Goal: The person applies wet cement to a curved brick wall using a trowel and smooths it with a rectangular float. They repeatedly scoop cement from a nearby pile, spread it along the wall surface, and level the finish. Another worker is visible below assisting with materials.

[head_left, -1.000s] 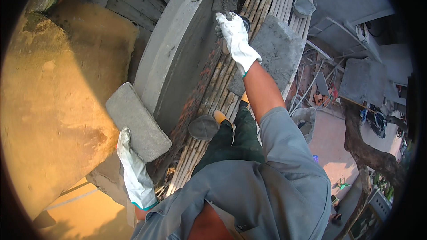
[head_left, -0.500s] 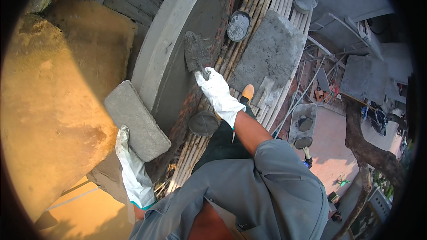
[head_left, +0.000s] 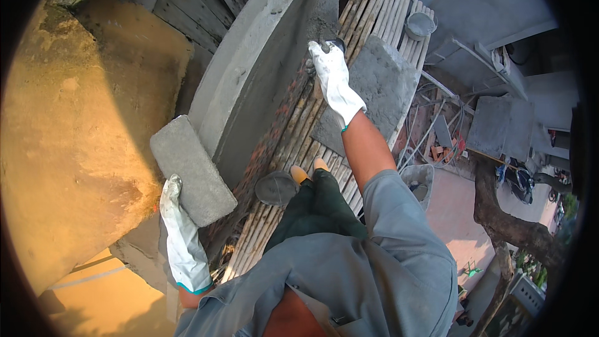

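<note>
My right hand (head_left: 331, 75), in a white glove, grips a trowel (head_left: 323, 15) by its handle. Grey mortar coats the blade, which lies beside the curved cement wall (head_left: 249, 75). Just past the glove, a dark bucket (head_left: 339, 44) is mostly hidden. On the left, my left hand (head_left: 175, 212), also gloved, holds the edge of a grey rectangular block (head_left: 193, 171). Its thumb lies on top; the other fingers are hidden underneath. Whether the block is loose or fixed I cannot tell.
I stand on a bamboo platform (head_left: 299, 140). A mortar-covered board (head_left: 380, 81) lies to the right, a round pan (head_left: 276, 188) near my boots, and a pale bucket (head_left: 420, 25) farther off. Ground lies below the platform's right edge, with a tree branch (head_left: 515, 228) there.
My right hand has moved forward and to the right with the trowel, now in front of the dark bucket. My left hand keeps its place on the block. Both boots now show.
</note>
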A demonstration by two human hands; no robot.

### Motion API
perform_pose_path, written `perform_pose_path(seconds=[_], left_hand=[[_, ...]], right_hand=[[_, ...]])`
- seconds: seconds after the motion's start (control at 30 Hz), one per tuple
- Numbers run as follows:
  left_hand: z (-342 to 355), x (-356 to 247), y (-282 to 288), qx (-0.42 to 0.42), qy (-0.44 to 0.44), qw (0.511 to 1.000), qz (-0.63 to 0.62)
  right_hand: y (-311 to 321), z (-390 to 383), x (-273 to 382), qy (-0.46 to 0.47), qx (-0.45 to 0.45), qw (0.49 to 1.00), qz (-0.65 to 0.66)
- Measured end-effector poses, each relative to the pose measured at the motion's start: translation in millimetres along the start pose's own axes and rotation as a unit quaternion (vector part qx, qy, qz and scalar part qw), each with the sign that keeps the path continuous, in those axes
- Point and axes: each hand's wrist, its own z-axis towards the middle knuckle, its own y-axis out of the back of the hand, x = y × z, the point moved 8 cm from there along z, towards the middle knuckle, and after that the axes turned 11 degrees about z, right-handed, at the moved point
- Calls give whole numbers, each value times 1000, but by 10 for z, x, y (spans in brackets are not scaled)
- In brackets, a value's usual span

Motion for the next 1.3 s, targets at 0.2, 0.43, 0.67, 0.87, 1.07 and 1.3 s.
perform_pose_path(seconds=[0.2, 0.43, 0.67, 0.87, 1.07, 1.3], left_hand=[[14, 24, 26, -11, 20, 1000, -13], [-29, 22, 62, -48, 27, 998, 2], [-98, -86, -70, -30, 53, 997, -37], [-93, -57, -21, -45, 55, 997, -27], [-61, -18, -1, -48, 41, 997, -38], [-62, -60, -110, 2, 44, 994, -98]], right_hand=[[-106, 402, 124, -2, 34, 999, 18], [-211, 75, -162, -6, -6, 987, -163], [-451, -1078, -904, -49, 104, 970, -215], [-282, -1298, -945, -85, 122, 975, -166], [-213, -504, -173, 3, 77, 989, -129], [-456, -934, -255, 9, 107, 984, -143]])
